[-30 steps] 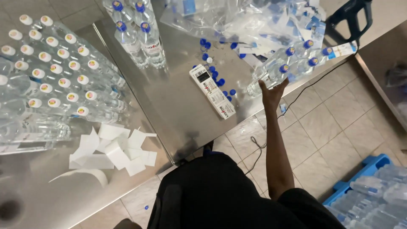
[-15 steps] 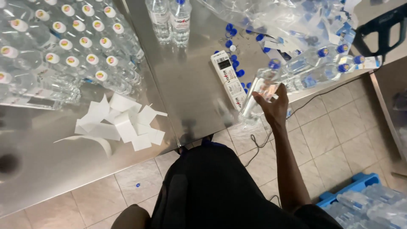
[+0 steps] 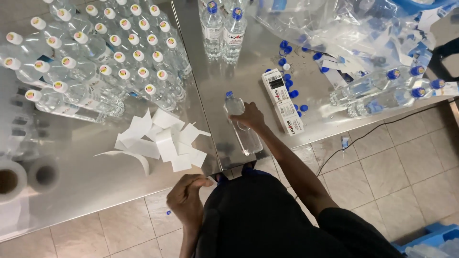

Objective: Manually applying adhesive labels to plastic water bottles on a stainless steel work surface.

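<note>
I see right hand (image 3: pixel 249 116) fingers clamped on clear blue-capped plastic bottle (image 3: pixel 241 125), frame centre, steel table (image 3: pixel 229 76); left hand (image 3: pixel 187 198) loosely curled, empty.

The right hand (image 3: pixel 250 116) rests its grip on a clear blue-capped bottle (image 3: pixel 242 125) lying on the steel worktop (image 3: pixel 229 76). Just right of it lies a white box (image 3: pixel 283 101); left, loose white labels (image 3: pixel 162 141). The left hand (image 3: pixel 187 199) hangs below the worktop's edge.

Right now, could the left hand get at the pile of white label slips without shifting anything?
Probably yes. The left hand hangs empty just below the table edge, and the white label slips lie loose right above it, nothing between. The right hand is off to the side, on the clear bottle.
</note>
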